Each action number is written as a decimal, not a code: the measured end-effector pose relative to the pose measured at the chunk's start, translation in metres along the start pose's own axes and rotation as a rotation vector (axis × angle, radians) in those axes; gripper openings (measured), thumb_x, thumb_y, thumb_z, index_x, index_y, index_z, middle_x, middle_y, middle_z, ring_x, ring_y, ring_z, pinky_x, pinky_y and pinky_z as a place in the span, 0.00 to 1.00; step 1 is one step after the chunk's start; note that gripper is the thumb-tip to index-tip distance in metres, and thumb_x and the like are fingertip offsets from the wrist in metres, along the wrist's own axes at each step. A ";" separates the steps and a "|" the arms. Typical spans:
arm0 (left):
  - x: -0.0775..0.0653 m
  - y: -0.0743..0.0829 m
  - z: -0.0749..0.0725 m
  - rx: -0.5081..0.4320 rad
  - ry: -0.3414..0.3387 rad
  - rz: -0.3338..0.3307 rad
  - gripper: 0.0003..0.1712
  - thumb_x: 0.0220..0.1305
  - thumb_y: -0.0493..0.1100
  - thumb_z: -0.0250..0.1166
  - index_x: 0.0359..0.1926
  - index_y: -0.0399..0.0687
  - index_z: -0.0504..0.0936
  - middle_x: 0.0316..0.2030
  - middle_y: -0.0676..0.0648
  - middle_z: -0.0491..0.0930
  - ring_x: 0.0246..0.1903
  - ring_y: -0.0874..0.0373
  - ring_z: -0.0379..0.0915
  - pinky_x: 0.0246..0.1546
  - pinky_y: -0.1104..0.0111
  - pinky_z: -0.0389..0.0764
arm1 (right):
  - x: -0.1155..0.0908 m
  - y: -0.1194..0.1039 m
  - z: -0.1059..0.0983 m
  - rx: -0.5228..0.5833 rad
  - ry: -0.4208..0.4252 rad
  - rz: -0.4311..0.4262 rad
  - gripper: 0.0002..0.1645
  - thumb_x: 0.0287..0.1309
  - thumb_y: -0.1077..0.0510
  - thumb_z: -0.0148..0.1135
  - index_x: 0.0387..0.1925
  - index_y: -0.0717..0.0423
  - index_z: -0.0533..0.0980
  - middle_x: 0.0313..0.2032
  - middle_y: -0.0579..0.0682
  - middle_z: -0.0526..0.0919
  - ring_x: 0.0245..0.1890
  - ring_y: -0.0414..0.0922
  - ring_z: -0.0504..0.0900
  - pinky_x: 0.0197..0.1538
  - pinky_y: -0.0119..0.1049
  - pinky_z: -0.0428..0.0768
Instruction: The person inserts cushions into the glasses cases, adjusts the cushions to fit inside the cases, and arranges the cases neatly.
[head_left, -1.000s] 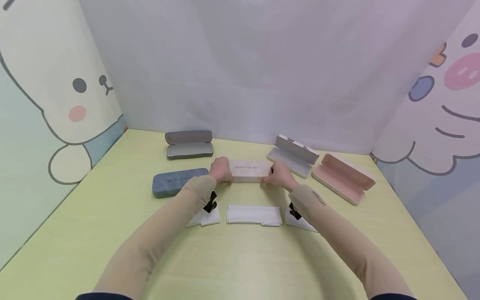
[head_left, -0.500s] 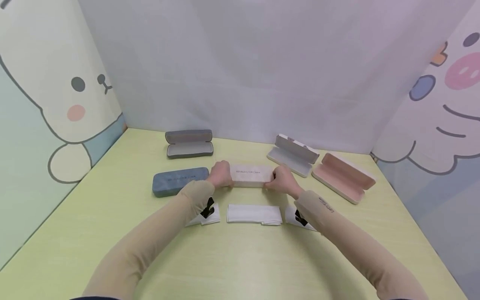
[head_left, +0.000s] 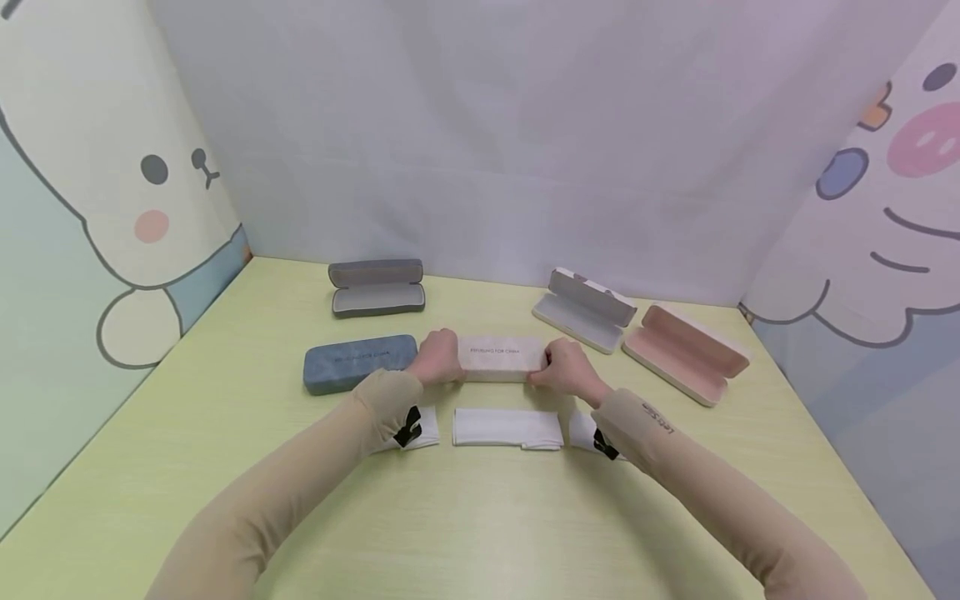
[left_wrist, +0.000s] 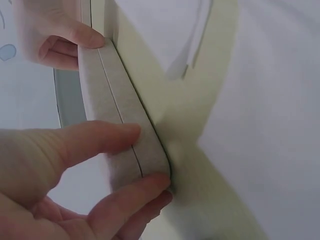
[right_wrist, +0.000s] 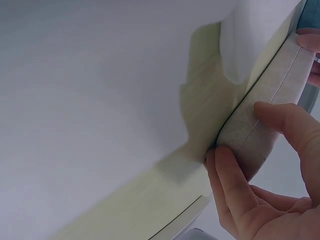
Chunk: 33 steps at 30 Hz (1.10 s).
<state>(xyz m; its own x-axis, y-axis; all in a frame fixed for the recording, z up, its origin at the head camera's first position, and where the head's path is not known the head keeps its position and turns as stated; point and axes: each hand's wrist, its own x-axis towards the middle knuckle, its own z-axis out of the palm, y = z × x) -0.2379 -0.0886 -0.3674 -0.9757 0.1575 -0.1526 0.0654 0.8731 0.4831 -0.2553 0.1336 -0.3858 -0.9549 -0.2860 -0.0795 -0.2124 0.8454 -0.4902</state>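
Note:
A closed pale glasses case [head_left: 498, 360] with small lettering on its lid lies level between my two hands. My left hand [head_left: 441, 357] grips its left end, and my right hand [head_left: 566, 368] grips its right end. In the left wrist view, the thumb and fingers of my left hand [left_wrist: 70, 150] pinch the end of the case [left_wrist: 112, 95] across the lid seam. The right wrist view has my right hand [right_wrist: 245, 200] pinching the other end of the case [right_wrist: 270, 92] likewise. Just in front lies a folded white cloth [head_left: 506, 427].
A closed blue glasses case [head_left: 356, 362] sits left of my left hand. Behind stand an open dark grey case [head_left: 378, 297] and an open white case [head_left: 577, 321], with an open pink case [head_left: 675, 367] farther right. Sleeves partly cover two more white cloths.
Both hands have drawn the pale glasses case a little closer to the body, toward the middle white cloth. The other cases and the cloths have stayed put.

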 end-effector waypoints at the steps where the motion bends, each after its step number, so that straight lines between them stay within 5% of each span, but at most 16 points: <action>1: -0.001 0.000 0.000 -0.002 0.000 0.001 0.15 0.40 0.31 0.70 0.32 0.32 0.76 0.31 0.40 0.76 0.28 0.54 0.64 0.30 0.68 0.71 | -0.001 0.000 0.000 0.000 0.001 -0.001 0.17 0.44 0.57 0.73 0.15 0.59 0.73 0.13 0.44 0.70 0.16 0.38 0.66 0.20 0.28 0.64; 33: -0.021 0.002 0.001 -0.028 -0.006 0.016 0.21 0.44 0.31 0.71 0.39 0.27 0.74 0.36 0.36 0.77 0.32 0.52 0.68 0.42 0.60 0.78 | -0.020 -0.004 0.004 0.008 0.018 -0.012 0.15 0.43 0.58 0.73 0.16 0.60 0.74 0.14 0.46 0.73 0.17 0.39 0.67 0.22 0.28 0.65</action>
<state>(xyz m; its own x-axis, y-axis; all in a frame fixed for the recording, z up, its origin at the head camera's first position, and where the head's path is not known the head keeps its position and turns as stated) -0.2170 -0.0898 -0.3640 -0.9731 0.1747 -0.1499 0.0754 0.8570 0.5098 -0.2349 0.1343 -0.3860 -0.9558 -0.2882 -0.0582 -0.2225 0.8383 -0.4977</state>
